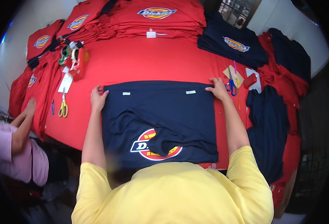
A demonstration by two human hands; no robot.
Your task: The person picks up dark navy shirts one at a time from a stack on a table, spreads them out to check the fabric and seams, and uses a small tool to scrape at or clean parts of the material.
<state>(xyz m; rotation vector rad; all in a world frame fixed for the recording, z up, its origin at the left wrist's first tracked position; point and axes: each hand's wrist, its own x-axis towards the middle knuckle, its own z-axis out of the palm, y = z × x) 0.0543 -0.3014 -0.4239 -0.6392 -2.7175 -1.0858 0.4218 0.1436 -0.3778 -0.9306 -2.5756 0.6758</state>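
the navy garment (159, 117) lies right in front of me on the red-covered surface (134, 61), and i read the clock from its middle, with twelve pointing away from me. my left hand (97, 99) is at its ten o'clock corner, and my right hand (220, 89) at its two o'clock corner. the fingers of both are bent at the cloth's edge, thumbs inward; i cannot tell whether they pinch it or only touch it. along the far edge sit two small white labels (126, 93). the middle is rumpled, and a fold covers part of the round red-and-yellow emblem (148, 154) near six o'clock.

the yellow-handled scissors (63, 109) lie between nine and ten, the red tape dispenser (81, 66) at ten. a stack of folded red garments (157, 24) is at twelve, a stack of folded navy garments (224, 37) between one and two. the blue-handled scissors (230, 88) are at two, near my right hand, and a bunched navy garment (267, 130) is at three. at nine, a co-worker's hand (30, 107) rests on red cloth (47, 84).
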